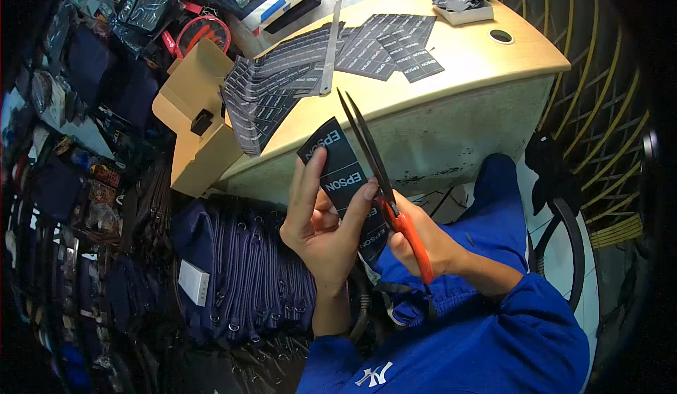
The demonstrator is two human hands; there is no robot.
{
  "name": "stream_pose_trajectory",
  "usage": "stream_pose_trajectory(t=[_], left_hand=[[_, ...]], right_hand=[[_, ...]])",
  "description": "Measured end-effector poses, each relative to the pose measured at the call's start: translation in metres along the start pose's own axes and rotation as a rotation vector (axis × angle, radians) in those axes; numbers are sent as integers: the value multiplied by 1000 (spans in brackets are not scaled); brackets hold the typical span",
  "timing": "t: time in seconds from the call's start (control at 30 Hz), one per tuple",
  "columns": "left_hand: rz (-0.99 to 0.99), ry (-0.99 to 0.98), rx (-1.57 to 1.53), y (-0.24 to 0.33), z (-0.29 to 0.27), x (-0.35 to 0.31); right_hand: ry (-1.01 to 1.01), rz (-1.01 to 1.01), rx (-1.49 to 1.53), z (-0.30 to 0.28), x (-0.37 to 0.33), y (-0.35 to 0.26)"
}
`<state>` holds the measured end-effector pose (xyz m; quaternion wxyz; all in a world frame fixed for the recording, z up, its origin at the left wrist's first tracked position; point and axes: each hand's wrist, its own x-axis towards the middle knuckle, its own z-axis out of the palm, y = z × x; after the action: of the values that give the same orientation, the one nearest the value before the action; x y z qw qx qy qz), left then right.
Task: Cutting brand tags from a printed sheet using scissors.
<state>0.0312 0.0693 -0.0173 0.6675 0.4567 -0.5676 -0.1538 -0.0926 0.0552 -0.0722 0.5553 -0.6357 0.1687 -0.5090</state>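
My left hand (319, 235) grips a black strip (343, 155), my right hand (431, 244) scissors (383, 182); at one o'clock a box (472, 17) holds dark pieces (457, 0).

Holds left hand (324, 242) raised near the middle, with index finger (310, 179) stretched toward the far side, thumb (358, 214) slanting far and right, remaining fingers (324, 214) bent inward. Points left forearm (331, 316) almost straight away. Closes right hand (423, 242) just to the right, angling right forearm (490, 274) leftward and far, with elbow bent.
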Motion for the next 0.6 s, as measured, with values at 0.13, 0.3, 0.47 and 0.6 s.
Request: stream_pose_trajectory(t=[0.13,0.3,0.47,0.6], left_hand=[[36,-34,24,3,-1,0],[56,-57,-78,8,3,-1],[59,-93,-103,10,1,-3],[71,-8,-71,13,6,-2]], right_hand=[[-30,11,3,-2,-2,-2],[-85,42,-31,-4,-4,-4],[-79,42,31,1,-2,-4],[-88,22,77,0,-2,-2]])
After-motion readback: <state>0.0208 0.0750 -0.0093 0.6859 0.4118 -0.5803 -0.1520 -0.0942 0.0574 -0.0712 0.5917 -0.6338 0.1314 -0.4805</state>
